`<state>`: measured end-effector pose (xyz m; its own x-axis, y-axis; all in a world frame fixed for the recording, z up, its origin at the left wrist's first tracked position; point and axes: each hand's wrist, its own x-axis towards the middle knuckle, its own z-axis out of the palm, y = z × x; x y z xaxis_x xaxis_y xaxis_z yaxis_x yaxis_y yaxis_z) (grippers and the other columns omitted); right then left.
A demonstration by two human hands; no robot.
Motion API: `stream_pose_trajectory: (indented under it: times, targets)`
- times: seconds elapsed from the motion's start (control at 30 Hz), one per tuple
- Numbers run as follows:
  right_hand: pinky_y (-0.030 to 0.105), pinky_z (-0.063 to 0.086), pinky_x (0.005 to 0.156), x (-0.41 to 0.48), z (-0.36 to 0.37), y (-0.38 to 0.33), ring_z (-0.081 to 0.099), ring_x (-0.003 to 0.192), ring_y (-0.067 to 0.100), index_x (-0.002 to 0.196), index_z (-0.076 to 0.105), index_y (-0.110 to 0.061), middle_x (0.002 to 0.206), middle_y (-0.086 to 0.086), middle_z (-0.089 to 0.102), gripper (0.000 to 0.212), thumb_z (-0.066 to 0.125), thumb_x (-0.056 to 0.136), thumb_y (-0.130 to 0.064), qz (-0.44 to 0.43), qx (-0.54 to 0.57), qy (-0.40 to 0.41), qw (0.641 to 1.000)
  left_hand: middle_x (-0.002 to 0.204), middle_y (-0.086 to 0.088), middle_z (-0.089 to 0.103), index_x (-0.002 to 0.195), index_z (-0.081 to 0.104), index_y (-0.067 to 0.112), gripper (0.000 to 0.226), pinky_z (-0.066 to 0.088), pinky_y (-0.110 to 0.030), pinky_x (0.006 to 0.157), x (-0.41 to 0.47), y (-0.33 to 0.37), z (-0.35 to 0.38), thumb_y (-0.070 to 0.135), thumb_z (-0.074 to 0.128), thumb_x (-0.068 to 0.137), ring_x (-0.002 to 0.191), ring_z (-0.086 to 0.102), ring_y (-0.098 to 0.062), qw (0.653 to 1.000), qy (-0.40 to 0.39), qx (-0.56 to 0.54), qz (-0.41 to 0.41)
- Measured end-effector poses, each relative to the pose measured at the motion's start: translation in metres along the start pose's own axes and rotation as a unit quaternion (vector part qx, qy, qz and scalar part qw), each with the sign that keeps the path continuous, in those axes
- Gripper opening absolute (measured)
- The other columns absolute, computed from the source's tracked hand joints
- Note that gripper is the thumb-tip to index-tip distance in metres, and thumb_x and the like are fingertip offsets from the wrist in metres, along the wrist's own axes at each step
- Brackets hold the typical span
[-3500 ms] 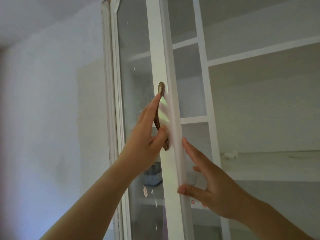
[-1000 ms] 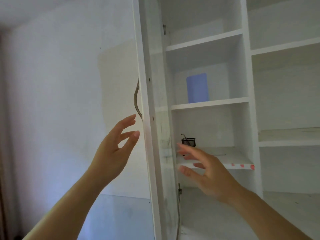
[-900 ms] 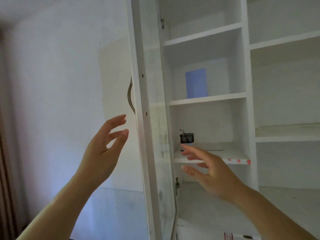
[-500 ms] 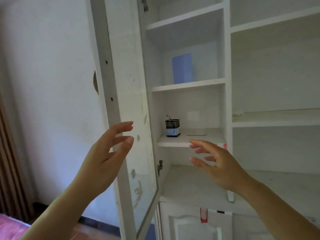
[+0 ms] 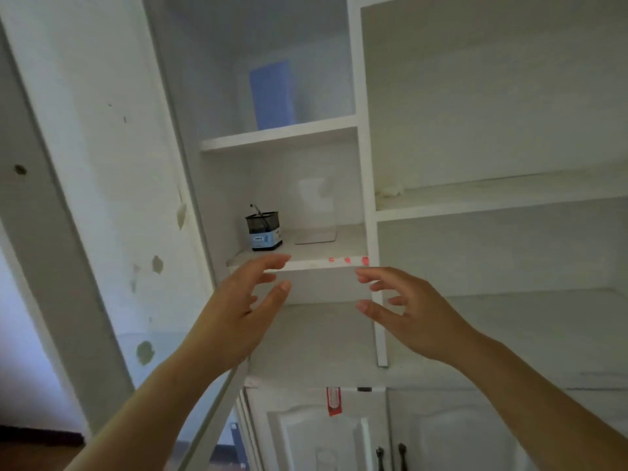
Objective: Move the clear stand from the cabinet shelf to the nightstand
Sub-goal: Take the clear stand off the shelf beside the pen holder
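Observation:
The clear stand (image 5: 316, 212) stands at the back of a white cabinet shelf (image 5: 306, 265), faint and see-through, with a flat base and an upright panel. My left hand (image 5: 238, 311) is raised below and in front of that shelf, fingers spread, holding nothing. My right hand (image 5: 407, 311) hovers at the same height to the right, also open and empty. Both hands are short of the stand and apart from it.
A black mesh pen holder (image 5: 263, 231) sits left of the stand on the same shelf. A blue panel (image 5: 273, 93) leans on the shelf above. The open glass door (image 5: 112, 198) stands at my left. Lower cabinet doors (image 5: 339, 436) lie below.
The cabinet door has swung fully open and my left hand has let go of its handle. Both hands have moved in toward the shelf, and the view has come closer.

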<state>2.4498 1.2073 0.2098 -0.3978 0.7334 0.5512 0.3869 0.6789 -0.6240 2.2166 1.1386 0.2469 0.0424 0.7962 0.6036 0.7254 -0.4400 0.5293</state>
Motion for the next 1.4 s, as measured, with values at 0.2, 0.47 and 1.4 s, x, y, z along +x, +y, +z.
stream_pose_trajectory:
  times: [0.2,0.47,1.4]
  targets:
    - [0.016,0.042,0.088,0.048,0.005,0.03,0.047,0.108,-0.009,0.124,0.044,-0.047,0.12,-0.026,0.052,0.046,0.054,0.08,-0.054,0.005,-0.034,0.009,0.999,0.121,0.017,0.051,0.121,0.046,0.038,0.042,0.041,-0.021,0.09,0.062,-0.048,0.033,0.048,0.041,0.081,0.112,0.048,0.003,1.0,-0.017,-0.011,0.015]
    - [0.012,0.043,0.087,0.139,0.039,0.057,0.048,0.109,-0.009,0.122,0.047,-0.043,0.122,-0.024,0.052,0.042,0.056,0.081,-0.051,-0.005,-0.038,0.018,0.999,0.109,0.033,0.046,0.111,0.043,0.046,0.024,0.04,-0.017,0.085,0.143,-0.119,0.039,0.036,0.048,0.09,0.105,0.047,0.007,0.999,-0.001,-0.022,0.029]
    - [0.028,0.031,0.105,0.333,0.113,0.188,0.037,0.13,0.021,0.138,0.036,-0.016,0.147,0.006,0.035,0.056,0.041,0.093,-0.048,0.098,-0.242,-0.098,0.96,0.118,0.016,0.044,0.125,0.048,0.028,0.034,0.022,0.009,0.078,0.284,-0.267,0.124,0.031,0.05,0.092,0.109,0.039,0.002,0.998,-0.037,0.057,-0.008]
